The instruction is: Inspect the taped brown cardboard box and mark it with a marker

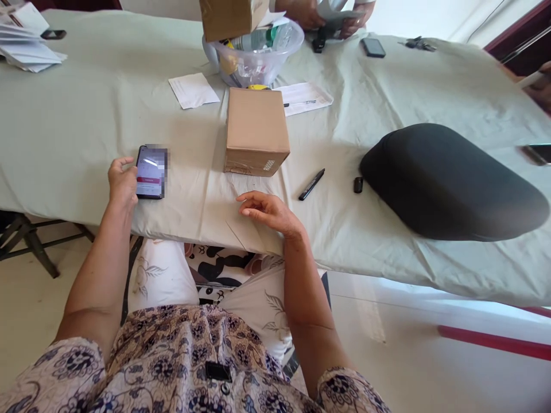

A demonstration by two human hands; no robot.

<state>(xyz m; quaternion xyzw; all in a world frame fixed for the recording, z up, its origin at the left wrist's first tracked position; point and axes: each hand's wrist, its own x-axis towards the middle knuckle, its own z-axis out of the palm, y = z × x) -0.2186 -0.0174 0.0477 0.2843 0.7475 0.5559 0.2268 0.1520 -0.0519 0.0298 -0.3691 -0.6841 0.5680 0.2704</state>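
My left hand is at the left edge of a smartphone, its fingers closed on that side. The phone's screen faces up and is lit, with a red bar across it; part of it is blurred out. My right hand rests near the table's front edge with loosely bent fingers apart and nothing in them. Just beyond it stands a closed brown cardboard box, with printing low on its front. To the right of that hand lies a black marker pen, and farther right a small black cylinder.
A large black padded seat takes up the table's right side. Behind the box is a clear plastic basin of bottles, with another carton above. Papers lie around. Another person's hands hold something at the far edge.
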